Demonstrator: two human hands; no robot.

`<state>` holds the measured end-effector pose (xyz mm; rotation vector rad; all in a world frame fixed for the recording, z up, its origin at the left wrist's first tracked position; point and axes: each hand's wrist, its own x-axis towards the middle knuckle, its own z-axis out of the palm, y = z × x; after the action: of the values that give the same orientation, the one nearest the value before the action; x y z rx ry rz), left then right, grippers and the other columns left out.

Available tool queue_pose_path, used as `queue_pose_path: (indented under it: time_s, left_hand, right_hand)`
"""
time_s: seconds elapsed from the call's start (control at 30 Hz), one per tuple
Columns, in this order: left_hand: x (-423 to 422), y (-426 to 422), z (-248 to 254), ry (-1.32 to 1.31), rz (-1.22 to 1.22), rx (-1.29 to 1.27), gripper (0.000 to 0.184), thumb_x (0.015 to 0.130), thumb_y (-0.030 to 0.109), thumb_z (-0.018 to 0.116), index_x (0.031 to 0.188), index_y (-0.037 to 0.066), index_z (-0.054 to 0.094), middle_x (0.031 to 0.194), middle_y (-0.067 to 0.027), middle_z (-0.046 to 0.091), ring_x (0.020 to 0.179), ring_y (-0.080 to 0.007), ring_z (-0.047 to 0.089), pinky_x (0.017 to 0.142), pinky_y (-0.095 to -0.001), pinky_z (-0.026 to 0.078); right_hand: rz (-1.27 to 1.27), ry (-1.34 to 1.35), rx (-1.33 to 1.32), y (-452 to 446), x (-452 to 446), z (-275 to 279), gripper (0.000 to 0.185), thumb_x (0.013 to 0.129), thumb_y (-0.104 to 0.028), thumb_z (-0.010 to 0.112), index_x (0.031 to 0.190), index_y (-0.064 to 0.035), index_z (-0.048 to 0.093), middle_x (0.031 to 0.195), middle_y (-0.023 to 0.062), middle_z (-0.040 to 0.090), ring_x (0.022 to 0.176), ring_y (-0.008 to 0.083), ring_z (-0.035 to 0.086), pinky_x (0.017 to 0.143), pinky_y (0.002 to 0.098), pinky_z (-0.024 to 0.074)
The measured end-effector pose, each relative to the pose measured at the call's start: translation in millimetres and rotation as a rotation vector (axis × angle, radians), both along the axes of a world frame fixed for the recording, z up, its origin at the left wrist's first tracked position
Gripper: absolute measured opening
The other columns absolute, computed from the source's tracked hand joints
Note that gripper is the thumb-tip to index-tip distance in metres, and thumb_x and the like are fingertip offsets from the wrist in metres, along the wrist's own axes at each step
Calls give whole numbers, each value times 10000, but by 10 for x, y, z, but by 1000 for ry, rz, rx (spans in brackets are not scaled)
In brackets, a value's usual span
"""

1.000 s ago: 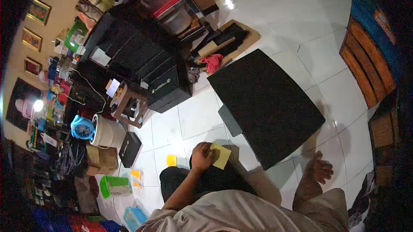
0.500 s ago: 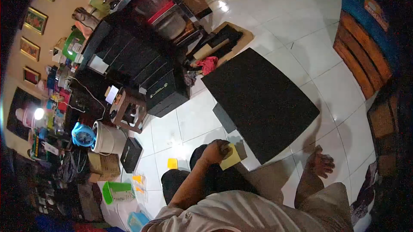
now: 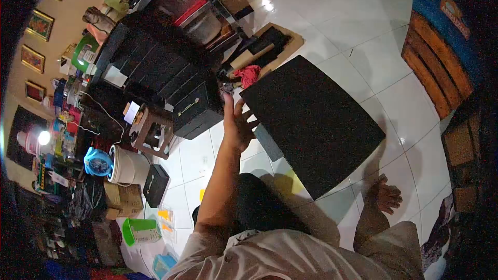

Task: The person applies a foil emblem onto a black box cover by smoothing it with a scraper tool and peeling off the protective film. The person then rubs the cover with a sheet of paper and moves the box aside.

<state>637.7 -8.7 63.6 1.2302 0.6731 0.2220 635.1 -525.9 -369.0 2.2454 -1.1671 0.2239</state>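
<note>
A large black flat panel (image 3: 314, 127), like a low table top, fills the middle of the view. My left hand (image 3: 238, 124) reaches forward beside its left edge, fingers spread with nothing held. Whether the fingertips touch the edge, I cannot tell. Close to that hand, a grey block (image 3: 270, 143) sticks out along the panel's side. A pale yellow square sheet (image 3: 291, 182) lies near the panel's front corner, partly in shadow. To the panel's right, my right hand (image 3: 386, 197) is empty, its fingers loosely bent and apart.
On the left floor are a green tray (image 3: 140, 232), orange pieces (image 3: 166, 219), a black box (image 3: 156, 185) and a white bucket (image 3: 129, 166). Black drawers (image 3: 194, 106) stand beyond. A red cloth (image 3: 248, 75) lies by flattened cardboard (image 3: 295, 44). An orange-brown slatted piece (image 3: 436, 64) stands right.
My left hand has let go of the yellow sheet, moved forward to the panel's left edge and spread its fingers. My right hand has barely moved.
</note>
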Motion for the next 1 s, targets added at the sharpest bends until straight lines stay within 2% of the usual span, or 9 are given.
queue_pose_path:
  time_s: [0.17,0.2,0.23,0.3,0.33,0.43,0.6,0.87,1.0]
  left_hand:
    - [238,114,-194,-1,-156,87,862,921,755,683,1538,160,593,1541,-156,583,1326,-348,521,1219,-508,287]
    - [223,159,-255,15,-111,57,703,908,612,770,1419,145,647,1364,-113,674,1184,-272,599,1054,-440,443]
    - [188,202,-295,16,-109,54,703,908,612,770,1419,145,647,1364,-113,674,1184,-272,599,1054,-440,443]
    - [83,285,-350,33,-125,73,588,923,559,770,1339,156,667,1173,-47,711,991,-194,645,768,-350,502]
    - [37,310,-373,22,-112,47,514,938,522,768,1274,145,675,1077,-8,700,841,-144,632,566,-283,420]
    - [-170,283,-226,-13,-60,52,484,965,494,749,1277,131,678,1093,-6,702,853,-145,638,572,-291,427]
    - [-559,681,-396,-203,186,-88,582,928,391,830,1362,44,657,1277,-121,687,1173,-293,647,1031,-455,538]
    - [-1106,1132,-735,-276,622,-261,536,1006,500,720,1391,135,641,1445,-136,641,1326,-416,604,1050,-651,547]
    - [-1107,1259,-1166,-267,726,-283,522,1068,525,620,1400,123,637,1362,-134,704,1244,-397,668,1011,-631,566]
  right_hand:
    - [-13,3,0,755,1028,562,895,1041,-624,347,1634,43,407,1664,281,446,1441,496,474,1156,767,228]
    - [-11,5,-3,775,1003,588,895,1041,-625,347,1635,42,408,1664,281,446,1441,496,475,1155,767,229]
    - [-9,6,-5,738,974,590,896,1040,-626,347,1635,42,408,1664,281,446,1440,496,475,1155,767,231]
    - [-6,9,-8,652,799,473,897,1040,-627,348,1635,41,408,1664,281,447,1440,496,476,1153,767,233]
    - [-4,11,-8,564,581,413,897,1040,-628,348,1635,41,409,1664,281,447,1440,496,476,1153,767,234]
    - [9,15,-8,652,648,483,899,1040,-631,348,1635,40,409,1664,281,448,1439,496,478,1151,767,237]
    - [18,10,-11,529,563,387,902,1039,-635,349,1635,39,410,1663,280,449,1438,496,480,1147,767,243]
    - [26,23,-13,263,277,190,906,1038,-642,350,1635,36,412,1663,280,451,1437,496,484,1141,766,252]
    - [32,23,-16,290,241,138,908,1037,-645,351,1636,35,413,1662,280,452,1436,497,485,1139,766,257]
